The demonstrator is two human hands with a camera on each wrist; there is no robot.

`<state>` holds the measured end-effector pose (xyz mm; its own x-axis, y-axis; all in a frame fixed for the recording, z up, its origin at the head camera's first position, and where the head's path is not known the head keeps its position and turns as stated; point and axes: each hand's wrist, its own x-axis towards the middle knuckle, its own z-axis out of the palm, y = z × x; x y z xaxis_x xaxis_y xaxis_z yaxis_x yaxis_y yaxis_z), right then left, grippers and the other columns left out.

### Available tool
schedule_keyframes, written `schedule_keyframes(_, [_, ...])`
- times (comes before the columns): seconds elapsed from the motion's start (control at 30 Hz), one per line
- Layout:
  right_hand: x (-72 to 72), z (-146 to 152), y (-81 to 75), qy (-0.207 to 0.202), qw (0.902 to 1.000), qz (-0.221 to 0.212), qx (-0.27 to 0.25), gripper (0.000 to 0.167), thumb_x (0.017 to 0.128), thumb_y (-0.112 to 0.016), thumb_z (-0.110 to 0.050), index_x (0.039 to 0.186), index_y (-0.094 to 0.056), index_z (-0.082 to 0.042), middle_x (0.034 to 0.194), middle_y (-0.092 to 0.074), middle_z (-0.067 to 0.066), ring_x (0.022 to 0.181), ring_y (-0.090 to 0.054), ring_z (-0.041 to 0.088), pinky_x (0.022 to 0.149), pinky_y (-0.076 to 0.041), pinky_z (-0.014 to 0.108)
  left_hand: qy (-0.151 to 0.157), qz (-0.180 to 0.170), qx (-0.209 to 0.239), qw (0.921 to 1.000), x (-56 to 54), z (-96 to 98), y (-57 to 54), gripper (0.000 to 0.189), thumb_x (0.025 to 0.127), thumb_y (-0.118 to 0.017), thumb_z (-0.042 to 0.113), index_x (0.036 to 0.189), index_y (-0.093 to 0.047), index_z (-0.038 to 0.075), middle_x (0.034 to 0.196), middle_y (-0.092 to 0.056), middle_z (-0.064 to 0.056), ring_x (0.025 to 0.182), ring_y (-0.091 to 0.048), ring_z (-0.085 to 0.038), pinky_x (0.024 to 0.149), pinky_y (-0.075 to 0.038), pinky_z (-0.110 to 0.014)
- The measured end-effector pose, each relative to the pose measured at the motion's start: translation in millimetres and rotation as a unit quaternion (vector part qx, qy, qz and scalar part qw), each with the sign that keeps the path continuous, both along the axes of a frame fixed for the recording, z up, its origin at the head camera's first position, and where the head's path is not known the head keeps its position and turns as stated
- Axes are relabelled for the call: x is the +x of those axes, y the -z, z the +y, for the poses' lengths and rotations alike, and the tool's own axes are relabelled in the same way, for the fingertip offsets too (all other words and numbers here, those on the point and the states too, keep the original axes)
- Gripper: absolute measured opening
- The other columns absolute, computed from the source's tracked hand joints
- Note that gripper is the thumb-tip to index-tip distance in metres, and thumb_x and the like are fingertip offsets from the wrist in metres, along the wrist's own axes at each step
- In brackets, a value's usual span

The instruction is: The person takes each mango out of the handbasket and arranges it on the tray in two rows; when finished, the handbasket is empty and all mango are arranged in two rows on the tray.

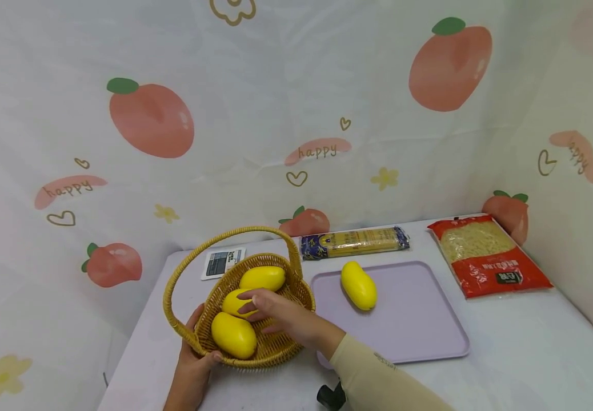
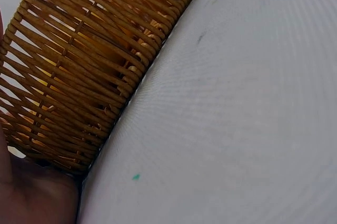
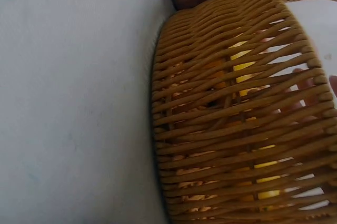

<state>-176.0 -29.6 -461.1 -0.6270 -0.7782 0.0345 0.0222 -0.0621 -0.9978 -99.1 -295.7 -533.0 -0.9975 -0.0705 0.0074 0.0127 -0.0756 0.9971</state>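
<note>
A brown wicker basket [image 1: 276, 358] with a tall arched handle stands on the white table, holding three yellow mangoes [image 1: 233, 335]. My left hand [image 1: 193, 362] grips the basket's left side, its thumb at the rim beside the foot of the handle. In the left wrist view, part of that hand [image 2: 39, 195] lies against the woven wall [image 2: 89, 77]. Over the basket reaches my right hand [image 1: 286, 314], fingers spread and loosely bent above the middle mango, partly covering it. Through the weave in the right wrist view, patches of yellow show.
Right of the basket lies a lilac tray [image 1: 409, 342] with one mango [image 1: 359, 286] on it. Behind the tray is a pack of noodles [image 1: 355, 242]; a red bag [image 1: 492, 257] lies far right. A white-and-dark packet [image 1: 223, 262] sits behind the basket.
</note>
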Motion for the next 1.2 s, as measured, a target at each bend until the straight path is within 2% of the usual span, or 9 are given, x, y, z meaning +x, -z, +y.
schedule_keyframes(0.2, [-3.5,-14,0.2,-0.004,0.9984,0.016,0.054,0.070,0.112,-0.044,-0.063,0.163,-0.048,-0.016,0.152,-0.058,0.003,0.135,-0.058,0.022,0.107,-0.054,0.050,0.006,0.011,0.002,0.9999,1.5,-1.6,1.4,0.087,0.106,-0.074,0.014,0.174,-0.022,0.029,0.169,-0.028,-0.009,0.144,-0.044,-0.012,0.112,-0.044,-0.021])
schedule_keyframes(0.47, [-3.9,-26,7.2,-0.018,0.9959,0.030,0.083,0.066,0.112,-0.050,-0.055,0.163,-0.048,-0.012,0.154,-0.053,-0.004,0.130,-0.058,0.015,0.103,-0.056,0.045,0.003,0.004,-0.003,1.0000,2.8,-0.8,0.6,0.091,0.105,-0.077,0.012,0.174,-0.020,0.030,0.168,-0.027,-0.010,0.142,-0.045,-0.013,0.111,-0.045,-0.020])
schedule_keyframes(0.6, [-4.0,-27,8.5,-0.020,0.9908,0.041,0.127,0.070,0.110,-0.049,-0.064,0.164,-0.049,-0.018,0.155,-0.054,-0.006,0.136,-0.054,0.013,0.112,-0.049,0.044,0.004,0.003,-0.004,1.0000,2.4,-0.2,0.3,0.089,0.106,-0.075,0.014,0.174,-0.020,0.030,0.169,-0.026,-0.010,0.142,-0.046,-0.013,0.110,-0.046,-0.021])
schedule_keyframes(0.73, [-5.1,-30,11.2,-0.048,0.9838,0.056,0.163,0.078,0.109,-0.046,-0.069,0.167,-0.046,-0.018,0.157,-0.052,-0.009,0.140,-0.049,0.010,0.118,-0.042,0.042,0.007,0.005,-0.005,1.0000,2.3,0.3,0.9,0.090,0.106,-0.076,0.015,0.174,-0.020,0.029,0.169,-0.025,-0.011,0.143,-0.045,-0.012,0.110,-0.046,-0.021])
schedule_keyframes(0.83, [-5.9,-33,12.1,-0.064,0.9824,0.052,0.167,0.079,0.110,-0.045,-0.069,0.168,-0.044,-0.015,0.157,-0.051,-0.010,0.139,-0.049,0.010,0.117,-0.043,0.042,0.008,0.003,-0.006,0.9999,2.3,0.2,1.8,0.090,0.106,-0.076,0.017,0.174,-0.019,0.029,0.170,-0.024,-0.011,0.143,-0.044,-0.012,0.110,-0.046,-0.021])
schedule_keyframes(1.0, [-7.2,-38,11.9,-0.058,0.9818,0.040,0.177,0.079,0.109,-0.049,-0.068,0.168,-0.044,-0.016,0.159,-0.051,-0.008,0.141,-0.047,0.011,0.120,-0.040,0.045,0.008,0.006,-0.013,0.9999,0.9,-1.8,3.2,0.090,0.106,-0.076,0.019,0.174,-0.019,0.030,0.170,-0.026,-0.011,0.144,-0.044,-0.011,0.110,-0.046,-0.021])
schedule_keyframes(1.13, [-9.2,-43,12.7,-0.060,0.9793,0.053,0.186,0.077,0.109,-0.051,-0.065,0.168,-0.045,-0.015,0.161,-0.050,-0.007,0.144,-0.044,0.010,0.124,-0.034,0.045,0.011,0.016,-0.018,0.9996,0.5,-3.2,3.6,0.091,0.106,-0.077,0.020,0.175,-0.018,0.028,0.169,-0.026,-0.011,0.145,-0.044,-0.012,0.110,-0.045,-0.021])
schedule_keyframes(1.2, [-10.0,-44,14.0,-0.065,0.9784,0.065,0.185,0.072,0.110,-0.050,-0.062,0.164,-0.050,-0.015,0.158,-0.053,-0.008,0.142,-0.045,0.009,0.123,-0.033,0.043,0.014,0.020,-0.017,0.9996,0.7,-3.3,3.3,0.092,0.106,-0.077,0.019,0.175,-0.017,0.027,0.169,-0.026,-0.011,0.145,-0.044,-0.013,0.111,-0.045,-0.021])
